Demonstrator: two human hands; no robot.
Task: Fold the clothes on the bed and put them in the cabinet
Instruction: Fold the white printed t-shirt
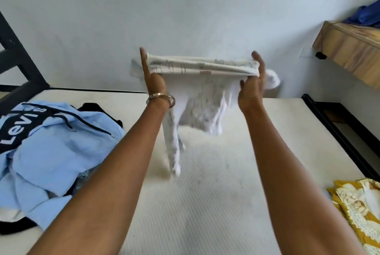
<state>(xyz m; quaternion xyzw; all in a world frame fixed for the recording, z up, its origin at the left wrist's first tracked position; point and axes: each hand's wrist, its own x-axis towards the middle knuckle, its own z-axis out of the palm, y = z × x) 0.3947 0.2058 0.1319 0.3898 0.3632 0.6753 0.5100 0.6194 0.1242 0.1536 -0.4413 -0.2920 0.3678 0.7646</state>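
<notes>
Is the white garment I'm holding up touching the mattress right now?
Apart. The head view shows the white garment hanging from both hands, with bare mattress visible below its lowest dangling end.

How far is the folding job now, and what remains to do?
Done: nothing visibly put away; no cabinet in view. In hand: left hand and right hand hold the white garment stretched above the bed. Left: the blue hoodie lies unfolded, plus the yellow cloth.
</notes>
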